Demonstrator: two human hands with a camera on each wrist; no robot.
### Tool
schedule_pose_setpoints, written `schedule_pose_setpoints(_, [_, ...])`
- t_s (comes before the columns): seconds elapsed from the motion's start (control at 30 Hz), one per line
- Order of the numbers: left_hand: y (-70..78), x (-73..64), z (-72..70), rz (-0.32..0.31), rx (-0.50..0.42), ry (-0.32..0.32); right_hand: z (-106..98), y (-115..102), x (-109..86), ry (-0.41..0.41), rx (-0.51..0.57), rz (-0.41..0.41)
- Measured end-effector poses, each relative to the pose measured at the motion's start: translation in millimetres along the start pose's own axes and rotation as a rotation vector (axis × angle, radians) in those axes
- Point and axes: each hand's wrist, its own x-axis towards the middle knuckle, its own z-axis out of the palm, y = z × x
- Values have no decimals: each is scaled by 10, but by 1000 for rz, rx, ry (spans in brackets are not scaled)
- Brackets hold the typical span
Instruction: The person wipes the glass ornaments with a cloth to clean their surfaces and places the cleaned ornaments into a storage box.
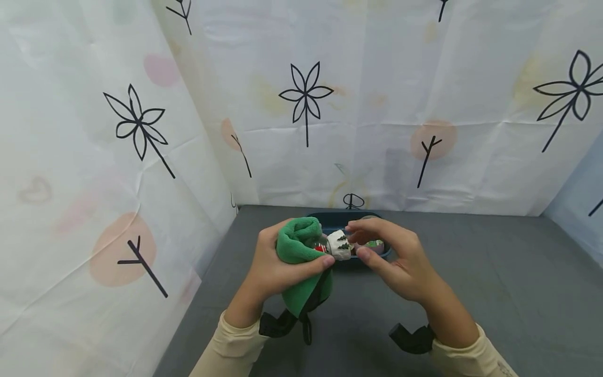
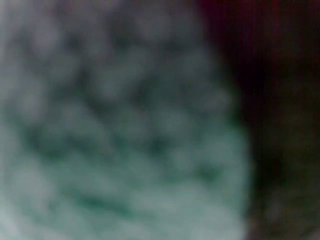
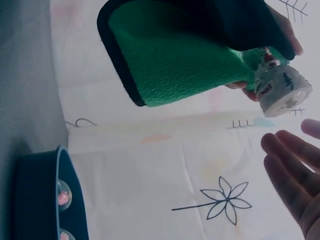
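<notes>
My left hand (image 1: 278,269) grips a green cloth (image 1: 298,242) wrapped about a small snow globe (image 1: 339,245). The globe lies tilted on its side, its white base with dark green trees pointing right, and a bit of red shows by the cloth. Most of the glass is hidden in the folds. Just right of the base, my right hand (image 1: 398,256) is held with its fingers spread and nothing between them. In the right wrist view, those fingers (image 3: 290,155) are apart from the base. Blurred green cloth (image 2: 125,165) fills much of the left wrist view.
Behind the hands, a dark blue bin (image 1: 325,214) stands on the grey table (image 1: 471,272). Clear globes with pink inside (image 3: 64,195) sit in it. A patterned white sheet (image 1: 377,104) hangs along the back and left side.
</notes>
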Motion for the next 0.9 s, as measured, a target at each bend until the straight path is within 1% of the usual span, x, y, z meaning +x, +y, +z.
schedule_pose_setpoints(0.13, [-1,-2,22,9,2,-9,5,-10,-32,-49,-59,136])
schedule_pose_setpoints(0.23, [-8,-1,36,16,1,-10,20,-11,-39,-75,-68,181])
schedule_pose_setpoints(0.4, [-12,1,56,30,-2,-19,37,-7,-30,-82,-23,199])
schedule_pose_setpoints(0.57, [-9,5,66,44,-4,-22,55,18,-28,-43,-24,156])
schedule_pose_setpoints(0.63, [-10,4,68,48,0,-24,62,22,-29,-35,-23,153])
schedule_pose_setpoints(0.83, [-18,-2,73,52,14,-31,61,15,-34,-51,-3,208])
schedule_pose_setpoints(0.9, [-20,-5,73,55,17,-31,58,24,-40,-55,5,215])
